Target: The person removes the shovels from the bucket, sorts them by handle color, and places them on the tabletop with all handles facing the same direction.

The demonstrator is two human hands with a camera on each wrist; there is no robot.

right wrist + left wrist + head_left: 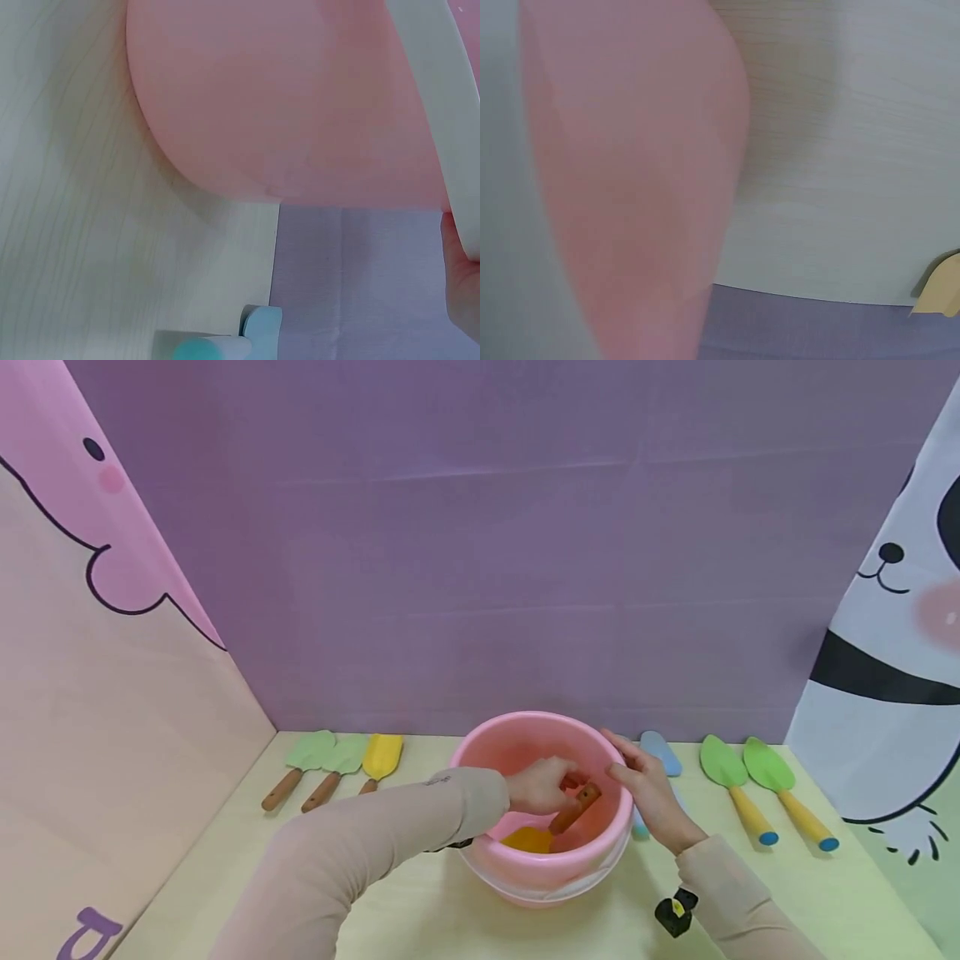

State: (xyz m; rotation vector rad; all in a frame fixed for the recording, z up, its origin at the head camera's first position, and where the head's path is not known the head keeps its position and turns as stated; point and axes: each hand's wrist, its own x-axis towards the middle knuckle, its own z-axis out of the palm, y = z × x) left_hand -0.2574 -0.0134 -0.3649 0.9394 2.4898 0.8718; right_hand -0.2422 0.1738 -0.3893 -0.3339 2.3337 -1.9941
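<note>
A pink bucket [551, 878] with a white carrying handle [442, 112] stands upright on the table. My left hand [543, 787] reaches inside it and holds the brown wooden handle of a yellow toy shovel [528, 839]. The shovel's blade lies at the bucket's bottom, and its handle slants up toward the right wall. Some left fingertips are shaded behind the handle. At the bucket's right rim, my right hand [654, 793] grips the edge, thumb near the lip. The bucket's outer wall [645, 150] fills much of the left wrist view, which does not show the left hand.
Left of the bucket lie two pale green shovels [311, 750] [347, 753] and a yellow shovel [384, 755]. Blue shovels [662, 752] lie partly hidden behind my right hand. Farther right are two green shovels [723, 762] [768, 765] with yellow handles. Fabric walls [480, 568] enclose the table.
</note>
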